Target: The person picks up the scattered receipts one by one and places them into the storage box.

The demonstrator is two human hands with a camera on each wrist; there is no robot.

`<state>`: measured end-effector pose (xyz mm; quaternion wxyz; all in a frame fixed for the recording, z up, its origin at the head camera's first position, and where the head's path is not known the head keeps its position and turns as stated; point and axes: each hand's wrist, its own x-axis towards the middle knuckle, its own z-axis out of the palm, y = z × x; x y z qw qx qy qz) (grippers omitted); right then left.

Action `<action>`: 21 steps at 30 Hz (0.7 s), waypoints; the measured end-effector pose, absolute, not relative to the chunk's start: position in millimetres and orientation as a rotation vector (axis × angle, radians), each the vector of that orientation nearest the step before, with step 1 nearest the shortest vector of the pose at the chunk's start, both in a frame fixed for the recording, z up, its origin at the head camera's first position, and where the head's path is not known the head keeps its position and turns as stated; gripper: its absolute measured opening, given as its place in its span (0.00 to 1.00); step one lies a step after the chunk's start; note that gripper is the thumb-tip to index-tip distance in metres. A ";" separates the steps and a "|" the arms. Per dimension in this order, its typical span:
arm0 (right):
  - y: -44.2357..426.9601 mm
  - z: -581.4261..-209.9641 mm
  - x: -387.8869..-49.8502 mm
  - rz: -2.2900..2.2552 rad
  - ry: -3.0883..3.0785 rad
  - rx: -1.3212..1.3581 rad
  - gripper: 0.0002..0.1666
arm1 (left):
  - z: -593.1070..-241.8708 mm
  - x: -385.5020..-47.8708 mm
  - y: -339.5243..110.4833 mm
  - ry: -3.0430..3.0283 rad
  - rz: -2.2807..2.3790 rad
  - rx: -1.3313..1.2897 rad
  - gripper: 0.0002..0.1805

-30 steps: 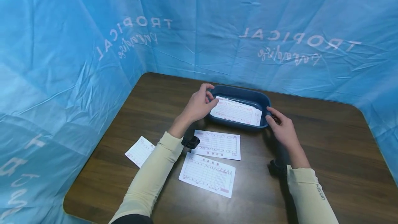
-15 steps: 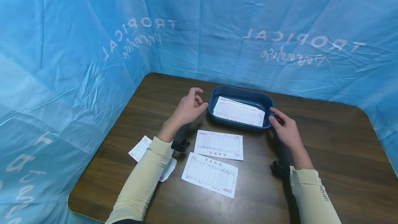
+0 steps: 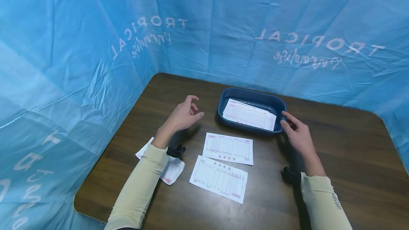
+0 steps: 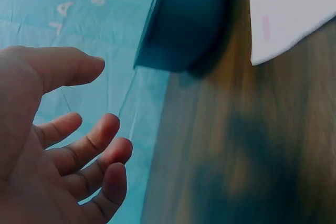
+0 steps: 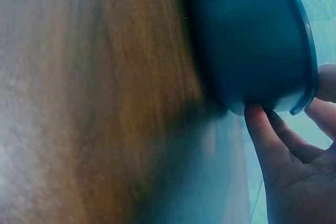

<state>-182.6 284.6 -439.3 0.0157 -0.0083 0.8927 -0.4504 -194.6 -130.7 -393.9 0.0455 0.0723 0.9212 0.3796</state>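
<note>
A dark blue plastic basin (image 3: 252,127) stands at the back of the table with several printed paper slips (image 3: 247,113) inside it. My right hand (image 3: 298,134) holds the basin's right end, fingertips at the rim and outer wall; the right wrist view shows the fingers (image 5: 260,129) touching that wall. To the left of the basin, my left hand (image 3: 183,114) hovers over the table, touching nothing. Its fingers (image 4: 97,135) are loosely bent and hold nothing.
Two printed slips, an upper one (image 3: 228,148) and a lower one (image 3: 218,178), lie in front of the basin. More slips (image 3: 172,171) lie partly hidden under the left forearm. A blue curtain (image 3: 207,27) rises behind the table (image 3: 262,191).
My left hand has drawn away from the basin's left end, to the left and slightly nearer. The right hand stays at the basin's right end. The whole view has shifted slightly.
</note>
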 end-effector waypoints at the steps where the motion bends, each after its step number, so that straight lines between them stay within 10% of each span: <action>1: 283.9 -439.8 -182.8 -1.402 2.781 -0.021 0.34 | -394.5 -193.4 -134.1 2.815 1.146 0.207 0.32; 21: 280.7 -437.8 -181.0 -1.372 2.795 -0.019 0.34 | -399.0 -173.1 -181.5 2.800 0.919 0.250 0.32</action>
